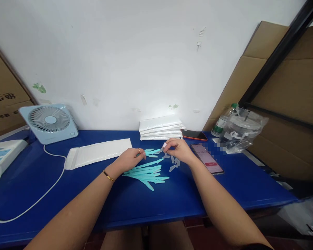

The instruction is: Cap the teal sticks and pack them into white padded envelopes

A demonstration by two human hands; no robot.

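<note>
My left hand [130,159], with a ring and a bracelet, is closed on the handle end of a turquoise eyebrow razor [154,152]. My right hand [179,150] pinches a small translucent blade cap [161,150] at that razor's tip; whether the cap is on the blade I cannot tell. Just beyond my left fingers lie a few more turquoise razors, partly covered by the hand. Nearer to me, a fanned pile of turquoise razors [147,172] rests on the blue table. Several loose translucent caps [175,161] are scattered below my right hand.
A white padded envelope [99,152] lies left, and a stack of them [160,126] stands by the wall. Two phones, one lit [207,158] and one dark [194,134], are at right, near a bottle [220,124] and plastic bag [241,130]. A corded fan [50,121] stands left.
</note>
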